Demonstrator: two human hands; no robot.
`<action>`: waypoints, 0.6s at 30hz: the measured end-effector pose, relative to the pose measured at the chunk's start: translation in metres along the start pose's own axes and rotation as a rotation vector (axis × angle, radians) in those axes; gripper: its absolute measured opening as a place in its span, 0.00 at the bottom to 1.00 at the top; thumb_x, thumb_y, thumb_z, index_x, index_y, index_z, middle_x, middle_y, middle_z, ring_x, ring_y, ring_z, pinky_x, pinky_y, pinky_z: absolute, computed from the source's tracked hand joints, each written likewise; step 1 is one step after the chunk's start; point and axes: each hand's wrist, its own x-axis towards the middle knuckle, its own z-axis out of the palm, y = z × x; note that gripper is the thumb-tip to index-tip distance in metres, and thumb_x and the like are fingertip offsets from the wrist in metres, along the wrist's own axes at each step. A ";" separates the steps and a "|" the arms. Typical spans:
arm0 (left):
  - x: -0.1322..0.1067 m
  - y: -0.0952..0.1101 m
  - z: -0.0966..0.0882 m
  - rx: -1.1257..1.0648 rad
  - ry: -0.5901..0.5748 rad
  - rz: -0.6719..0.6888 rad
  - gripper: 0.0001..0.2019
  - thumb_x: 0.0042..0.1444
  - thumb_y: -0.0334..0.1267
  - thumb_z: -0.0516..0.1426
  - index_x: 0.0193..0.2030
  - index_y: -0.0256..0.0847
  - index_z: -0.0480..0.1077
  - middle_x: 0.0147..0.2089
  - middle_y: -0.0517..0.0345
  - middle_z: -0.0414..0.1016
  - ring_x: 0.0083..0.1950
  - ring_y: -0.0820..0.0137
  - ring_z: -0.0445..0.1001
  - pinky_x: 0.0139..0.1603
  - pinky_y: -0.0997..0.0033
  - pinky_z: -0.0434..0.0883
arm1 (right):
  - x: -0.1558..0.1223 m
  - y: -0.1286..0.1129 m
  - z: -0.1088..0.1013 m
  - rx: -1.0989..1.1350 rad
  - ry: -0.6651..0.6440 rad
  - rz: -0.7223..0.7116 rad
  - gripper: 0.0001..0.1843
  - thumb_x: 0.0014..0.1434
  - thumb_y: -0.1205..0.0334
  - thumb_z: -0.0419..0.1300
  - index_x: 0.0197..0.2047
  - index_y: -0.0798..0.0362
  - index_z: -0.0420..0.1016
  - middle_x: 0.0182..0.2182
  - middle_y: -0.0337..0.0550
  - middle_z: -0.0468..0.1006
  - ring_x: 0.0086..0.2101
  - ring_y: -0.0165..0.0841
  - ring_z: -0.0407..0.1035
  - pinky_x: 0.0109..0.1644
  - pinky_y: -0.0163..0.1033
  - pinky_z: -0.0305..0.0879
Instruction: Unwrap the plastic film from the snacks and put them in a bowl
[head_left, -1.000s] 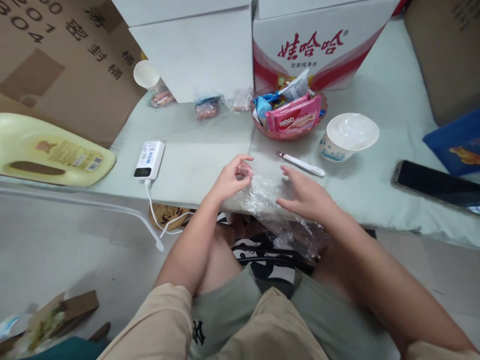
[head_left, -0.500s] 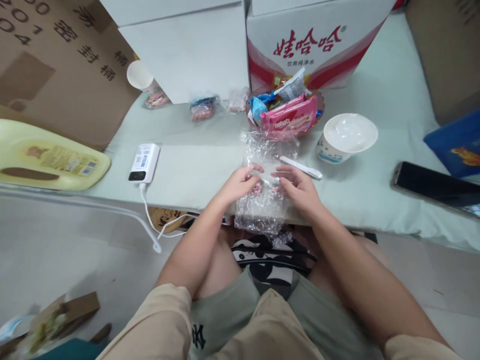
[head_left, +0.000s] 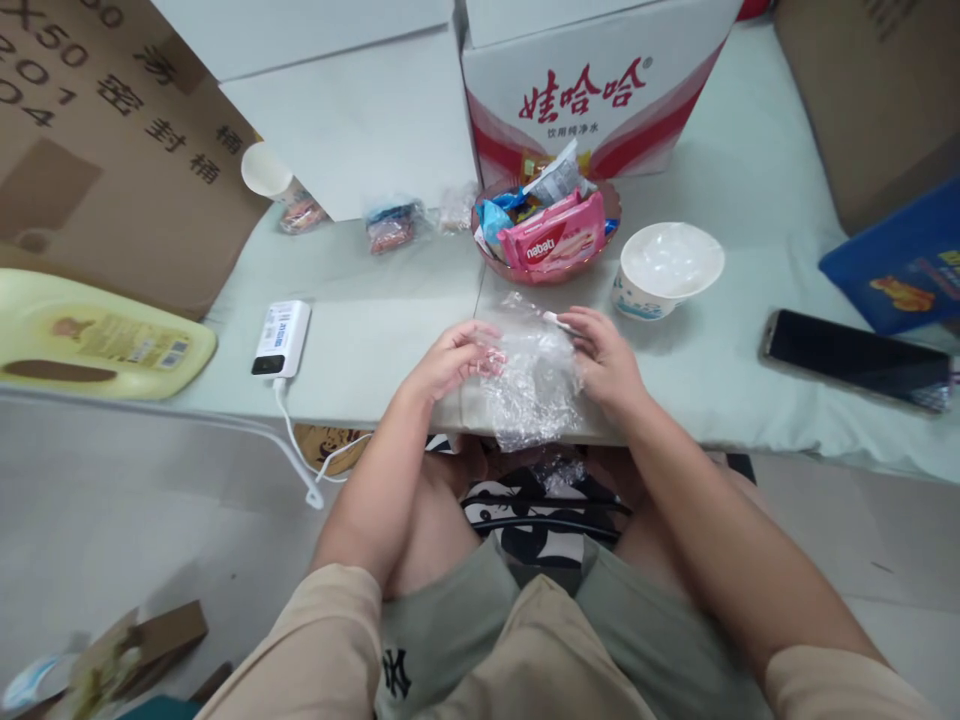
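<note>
Crinkled clear plastic wrap (head_left: 531,395) spreads between my two hands over the front edge of the cloth-covered table (head_left: 375,350). My left hand (head_left: 450,362) has its fingers curled at the wrap's left side, around a small pink-red piece (head_left: 492,362) seen through film. On the opposite side, my right hand (head_left: 609,362) pinches the wrap with bent fingers. A small white tip shows by its index finger; what it belongs to is hidden. Beyond the hands stands a pink glass bowl (head_left: 517,272) of packaged snacks, including a pink nabati packet (head_left: 555,240).
A paper cup (head_left: 667,270) stands right of the bowl, a phone (head_left: 855,360) farther right. To the left lie a white power bank (head_left: 281,340) with a cable and a yellow jug (head_left: 105,335). Small wrapped bundles (head_left: 394,228) sit before the white boxes (head_left: 360,130).
My hands have moved apart, the left one going left with the pink-red piece. The wrap has shifted and bunched. The white pen lying beside my right hand no longer shows clearly.
</note>
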 end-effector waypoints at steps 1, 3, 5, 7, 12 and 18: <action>0.001 0.000 -0.002 -0.024 -0.013 0.012 0.17 0.42 0.39 0.65 0.41 0.40 0.71 0.34 0.55 0.81 0.31 0.68 0.80 0.33 0.70 0.74 | -0.001 -0.001 -0.002 -0.031 0.042 -0.019 0.25 0.52 0.71 0.53 0.51 0.46 0.79 0.60 0.48 0.73 0.60 0.41 0.68 0.61 0.53 0.68; 0.003 0.000 -0.005 -0.037 -0.010 0.046 0.16 0.45 0.47 0.63 0.38 0.40 0.71 0.35 0.53 0.80 0.33 0.65 0.80 0.34 0.67 0.74 | -0.004 -0.006 -0.005 -0.062 0.131 -0.060 0.22 0.54 0.72 0.52 0.48 0.46 0.78 0.55 0.48 0.76 0.59 0.40 0.69 0.63 0.54 0.66; 0.004 -0.002 -0.005 0.065 0.065 0.112 0.16 0.50 0.52 0.60 0.34 0.39 0.71 0.31 0.55 0.76 0.30 0.68 0.77 0.31 0.69 0.72 | -0.008 -0.013 -0.007 -0.064 0.182 -0.070 0.17 0.58 0.68 0.51 0.46 0.47 0.77 0.50 0.47 0.79 0.55 0.41 0.72 0.62 0.54 0.67; 0.005 -0.004 -0.003 0.246 0.163 0.203 0.12 0.49 0.46 0.62 0.33 0.39 0.70 0.28 0.61 0.71 0.26 0.74 0.71 0.28 0.73 0.67 | -0.010 -0.019 -0.006 -0.086 0.174 -0.084 0.13 0.62 0.63 0.51 0.45 0.48 0.75 0.47 0.48 0.80 0.52 0.42 0.73 0.61 0.53 0.68; 0.002 -0.007 0.004 0.239 0.131 0.314 0.29 0.42 0.33 0.66 0.52 0.46 0.62 0.32 0.68 0.71 0.27 0.79 0.68 0.29 0.77 0.63 | -0.007 -0.014 0.004 -0.068 0.131 -0.077 0.20 0.59 0.56 0.59 0.54 0.49 0.70 0.54 0.51 0.77 0.56 0.43 0.71 0.63 0.52 0.66; -0.011 0.000 0.007 -0.012 -0.046 0.208 0.42 0.36 0.39 0.73 0.59 0.50 0.61 0.36 0.63 0.78 0.36 0.72 0.77 0.38 0.73 0.71 | -0.002 -0.009 0.015 0.290 -0.148 0.180 0.40 0.51 0.45 0.69 0.63 0.46 0.62 0.57 0.53 0.75 0.56 0.43 0.72 0.58 0.51 0.71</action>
